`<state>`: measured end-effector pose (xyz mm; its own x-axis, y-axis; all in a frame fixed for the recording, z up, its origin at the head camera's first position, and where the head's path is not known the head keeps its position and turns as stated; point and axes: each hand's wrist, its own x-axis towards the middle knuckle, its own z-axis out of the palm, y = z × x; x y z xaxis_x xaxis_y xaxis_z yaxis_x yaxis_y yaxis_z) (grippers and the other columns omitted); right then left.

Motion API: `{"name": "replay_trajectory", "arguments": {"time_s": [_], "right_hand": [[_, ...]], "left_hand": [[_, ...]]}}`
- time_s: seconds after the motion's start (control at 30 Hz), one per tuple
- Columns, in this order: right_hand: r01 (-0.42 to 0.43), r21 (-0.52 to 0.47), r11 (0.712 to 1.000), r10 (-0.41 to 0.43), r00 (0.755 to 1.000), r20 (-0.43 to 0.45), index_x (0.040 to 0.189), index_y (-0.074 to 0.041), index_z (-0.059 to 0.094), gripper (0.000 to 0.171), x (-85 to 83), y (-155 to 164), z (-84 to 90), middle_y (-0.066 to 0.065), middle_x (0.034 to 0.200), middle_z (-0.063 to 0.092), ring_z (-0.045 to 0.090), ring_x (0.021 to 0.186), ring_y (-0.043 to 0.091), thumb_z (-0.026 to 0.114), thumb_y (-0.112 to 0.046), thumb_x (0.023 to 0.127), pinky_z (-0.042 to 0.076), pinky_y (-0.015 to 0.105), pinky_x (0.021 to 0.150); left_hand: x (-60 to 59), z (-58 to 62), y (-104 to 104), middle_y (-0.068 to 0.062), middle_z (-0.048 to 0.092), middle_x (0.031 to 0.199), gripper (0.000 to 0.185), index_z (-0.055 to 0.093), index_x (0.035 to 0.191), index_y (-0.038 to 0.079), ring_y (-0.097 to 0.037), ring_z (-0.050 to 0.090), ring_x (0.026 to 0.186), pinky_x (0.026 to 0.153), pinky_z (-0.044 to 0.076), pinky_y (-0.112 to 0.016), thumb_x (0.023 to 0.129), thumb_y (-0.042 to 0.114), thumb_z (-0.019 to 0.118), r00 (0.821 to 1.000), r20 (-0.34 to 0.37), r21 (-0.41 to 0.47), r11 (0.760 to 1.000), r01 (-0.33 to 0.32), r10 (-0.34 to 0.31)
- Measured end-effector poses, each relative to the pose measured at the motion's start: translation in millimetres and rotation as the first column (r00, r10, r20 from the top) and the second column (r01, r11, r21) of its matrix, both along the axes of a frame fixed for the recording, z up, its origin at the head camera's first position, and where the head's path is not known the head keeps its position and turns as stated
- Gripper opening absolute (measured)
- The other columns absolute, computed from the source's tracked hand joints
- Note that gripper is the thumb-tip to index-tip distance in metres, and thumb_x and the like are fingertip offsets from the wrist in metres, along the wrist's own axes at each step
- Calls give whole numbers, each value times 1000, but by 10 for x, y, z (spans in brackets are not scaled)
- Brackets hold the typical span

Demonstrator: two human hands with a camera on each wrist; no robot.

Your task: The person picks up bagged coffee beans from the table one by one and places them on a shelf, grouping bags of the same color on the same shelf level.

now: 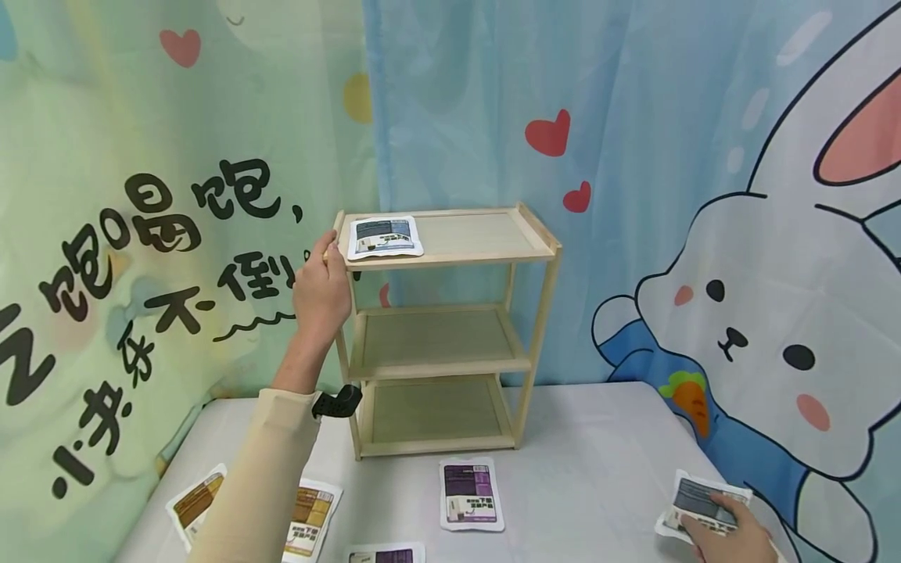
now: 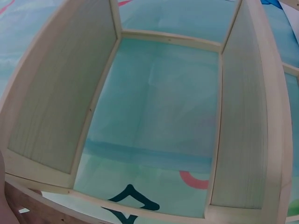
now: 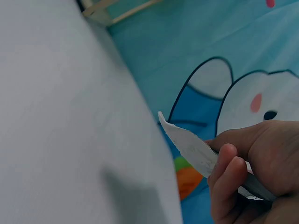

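A three-tier wooden shelf (image 1: 457,257) stands at the back of the grey table (image 1: 591,469). A white packet with a dark grey label (image 1: 385,237) lies on the left of its top tier. My left hand (image 1: 321,289) grips the shelf's top left front corner, thumb up against the rim. The left wrist view looks in through the shelf's frame (image 2: 60,93), whose lower tiers hold nothing. At the table's near right corner my right hand (image 1: 728,539) pinches a grey-labelled packet (image 1: 697,500). In the right wrist view, fingers and thumb (image 3: 243,163) clamp that packet's white edge (image 3: 187,144).
More packets lie on the near table: a purple one (image 1: 470,494) in front of the shelf, two brown ones (image 1: 197,504) (image 1: 313,516) at the left, another purple one (image 1: 385,555) at the bottom edge. Cartoon curtains hang close behind the shelf.
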<state>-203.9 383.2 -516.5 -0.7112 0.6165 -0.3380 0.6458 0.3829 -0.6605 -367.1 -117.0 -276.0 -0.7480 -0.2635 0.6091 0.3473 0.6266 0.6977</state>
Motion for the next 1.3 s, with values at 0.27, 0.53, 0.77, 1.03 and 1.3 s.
{"name": "replay_trajectory", "arguments": {"time_s": [0.27, 0.53, 0.77, 1.03, 1.3], "right_hand": [[-86, 16, 996, 87, 960, -267, 149, 3, 27, 76, -93, -395, 536, 35, 118, 40, 58, 58, 24, 69, -13, 88, 50, 34, 52], [-179, 74, 981, 194, 927, -322, 148, -2, 31, 74, -46, -669, 960, 33, 118, 42, 57, 55, 22, 71, -19, 88, 49, 29, 49], [-266, 130, 955, 296, 877, -378, 147, -4, 35, 73, -61, -861, 1201, 32, 117, 44, 57, 54, 22, 72, -22, 87, 49, 28, 48], [-311, 122, 943, 333, 839, -430, 148, -9, 37, 71, -101, -1038, 1442, 28, 121, 44, 57, 56, 24, 72, -25, 89, 50, 28, 50], [-366, 175, 914, 401, 752, -522, 148, -11, 38, 70, -161, -1173, 1744, 29, 119, 49, 56, 54, 24, 72, -24, 89, 49, 28, 47]], "left_hand": [[-12, -9, -1, -17, 58, 130, 50, 50, 143, 13, -35, 56, 87, 67, 41, -47, 104, 35, 27, 1000, 9, 28, 1000, 5, -5], [2, -23, -3, -16, 58, 132, 51, 50, 143, 12, -34, 56, 85, 63, 38, -43, 104, 36, 26, 1000, -4, 25, 1000, 9, -9], [2, 12, -11, -17, 58, 131, 51, 51, 142, 12, -35, 58, 83, 61, 39, -44, 104, 36, 26, 1000, -24, 21, 1000, 10, -10], [-2, 0, -7, -18, 59, 130, 52, 50, 143, 13, -35, 56, 79, 59, 37, -43, 104, 38, 26, 1000, 1, 15, 1000, 13, -13], [12, -6, 11, -21, 62, 122, 51, 51, 142, 13, -30, 46, 62, 53, 31, -39, 104, 37, 27, 1000, -16, 17, 1000, 11, -11]]}}
